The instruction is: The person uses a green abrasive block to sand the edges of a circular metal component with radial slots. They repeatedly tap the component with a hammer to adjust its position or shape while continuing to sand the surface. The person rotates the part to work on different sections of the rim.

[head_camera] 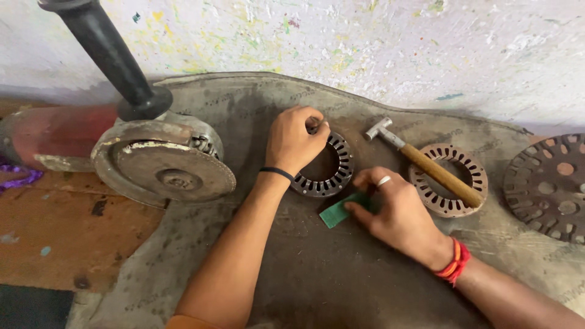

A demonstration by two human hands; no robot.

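My left hand (294, 139) rests on the upper left rim of a slotted metal stator ring (339, 175), its fingers pinched together at the ring's top edge; a dark band circles that wrist. My right hand (395, 210), with a ring on one finger and red thread at the wrist, presses down on a small green paper strip (336, 213) lying on the dark mat just below the ring.
An angle grinder (159, 166) with a black side handle lies at the left. A wooden-handled hammer (426, 166) rests across a second, rusty stator ring (450, 206). A perforated round plate (548, 186) sits at the right edge. The grey mat (317, 274) lies against a paint-flecked wall.
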